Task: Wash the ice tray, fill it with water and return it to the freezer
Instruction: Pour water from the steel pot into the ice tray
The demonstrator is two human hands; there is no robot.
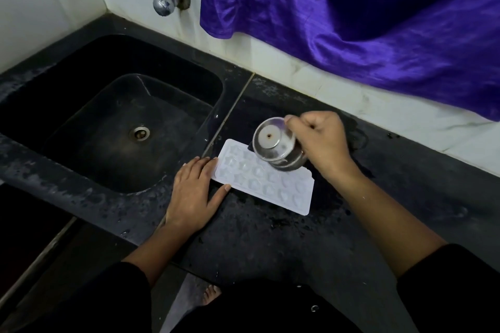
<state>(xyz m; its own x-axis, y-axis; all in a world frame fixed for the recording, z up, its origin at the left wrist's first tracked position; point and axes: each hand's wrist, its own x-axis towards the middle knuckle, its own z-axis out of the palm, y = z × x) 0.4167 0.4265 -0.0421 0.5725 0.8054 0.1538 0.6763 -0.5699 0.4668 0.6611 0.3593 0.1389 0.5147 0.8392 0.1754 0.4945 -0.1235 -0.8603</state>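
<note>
Ice tray (270, 189): left grip (193, 194) flat, spread, touching end; right grip (319, 140) clamping tipped cup (273, 144).

— Where is the ice tray (266, 186) lying?
— It's lying flat on the dark, wet surface (270, 238), just right of the sink (81, 121), cavities facing up.
— And how is it looking?
— White, rectangular, showing rows of small moulded cavities.

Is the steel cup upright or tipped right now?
Tipped. The steel cup shows its round base to the camera, mouth angled down over the ice tray, gripped by the right hand. Whether water is pouring, cannot tell.
</note>
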